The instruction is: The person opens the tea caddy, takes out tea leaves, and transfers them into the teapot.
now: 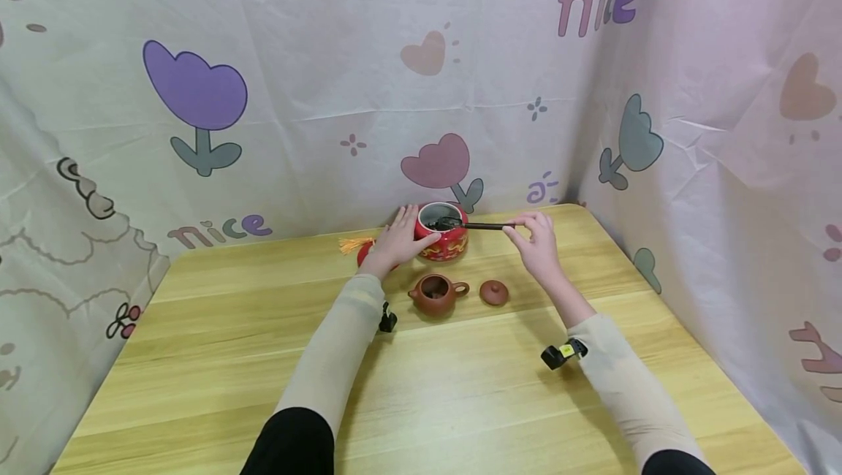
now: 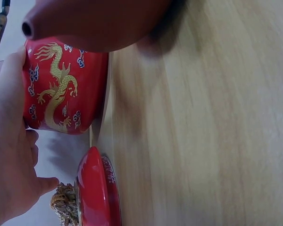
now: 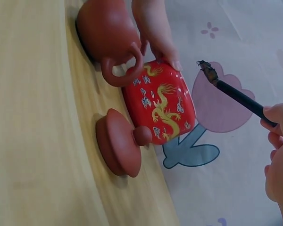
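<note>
Left hand (image 1: 397,242): thumb and fingers about the side of the red jar (image 1: 449,248), holding it.
Right hand (image 1: 536,240): pinches the handle end of a dark spoon (image 1: 487,226).
Spoon: tip over the jar's open mouth, bearing dark bits.
Red jar: upright at the surface's (image 1: 263,358) back edge.
Teapot (image 1: 434,304): uncovered, in front of the jar.
Brown lid (image 1: 495,293): beside the teapot's handle.
Red lid (image 2: 95,190): near the jar, by the left hand.
</note>
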`<state>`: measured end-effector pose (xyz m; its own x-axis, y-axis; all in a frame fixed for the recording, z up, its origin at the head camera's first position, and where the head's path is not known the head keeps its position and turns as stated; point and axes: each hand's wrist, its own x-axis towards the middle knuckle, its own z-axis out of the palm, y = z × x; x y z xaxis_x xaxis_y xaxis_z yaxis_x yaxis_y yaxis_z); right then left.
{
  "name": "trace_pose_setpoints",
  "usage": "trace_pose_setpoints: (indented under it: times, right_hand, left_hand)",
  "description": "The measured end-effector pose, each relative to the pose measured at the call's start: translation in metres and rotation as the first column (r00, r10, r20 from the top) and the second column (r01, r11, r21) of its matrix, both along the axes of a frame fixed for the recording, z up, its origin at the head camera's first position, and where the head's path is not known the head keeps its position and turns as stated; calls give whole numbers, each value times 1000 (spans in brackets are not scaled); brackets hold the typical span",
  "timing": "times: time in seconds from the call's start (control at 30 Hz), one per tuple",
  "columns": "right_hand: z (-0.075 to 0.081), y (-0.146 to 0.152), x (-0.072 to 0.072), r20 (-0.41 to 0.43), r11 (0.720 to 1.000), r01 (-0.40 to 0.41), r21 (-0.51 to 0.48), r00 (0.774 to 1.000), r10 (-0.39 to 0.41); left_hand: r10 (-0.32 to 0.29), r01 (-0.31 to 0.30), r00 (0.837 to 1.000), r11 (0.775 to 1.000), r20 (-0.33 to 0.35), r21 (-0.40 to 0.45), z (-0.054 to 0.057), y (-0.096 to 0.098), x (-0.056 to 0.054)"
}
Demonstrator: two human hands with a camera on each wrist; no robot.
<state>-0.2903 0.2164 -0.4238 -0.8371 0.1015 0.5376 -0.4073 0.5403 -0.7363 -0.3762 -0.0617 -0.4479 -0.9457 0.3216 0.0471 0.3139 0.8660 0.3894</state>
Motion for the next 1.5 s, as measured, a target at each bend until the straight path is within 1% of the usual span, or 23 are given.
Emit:
trace_pose_setpoints:
  times: [0.17,0.4,0.53,0.73,0.9,1.17,1.33,1.5]
  right_hand:
    - [-3,0,12,13,1000,-5,-4,1000,5]
    - [-2,-3,29,19,1000,-27,9,999,27]
    - [-2,-5,38,14,999,-37,35,999,37]
    - [-3,-7,49,30,997,-64,41,998,63]
    - [-7,-9,55,10,995,-72,73,997,72]
    - [-14,-9,63,-8,988,-105,115,994,106]
    - [-14,-9,68,-16,984,-113,138,993,116]
    - [-15,-9,69,-38,980,-110,166,992,118]
  left_hand:
    - [-4,4,1000,1000,0,-2,0,1,0]
    - [-6,5,1000,999,-11,-46,-2,1,-2]
    - [-8,7,1000,999,-15,-42,-2,0,-3]
    - [-6,6,1000,1000,-7,-11,-4,-1,-3]
    - [-5,5,1000,1000,-9,2,-4,-1,-3]
    - [0,0,1000,1000,8,7,-3,0,-2]
    - [-1,1,1000,1000,6,5,-2,0,-2]
    - [2,-2,1000,1000,11,10,-2,0,-2]
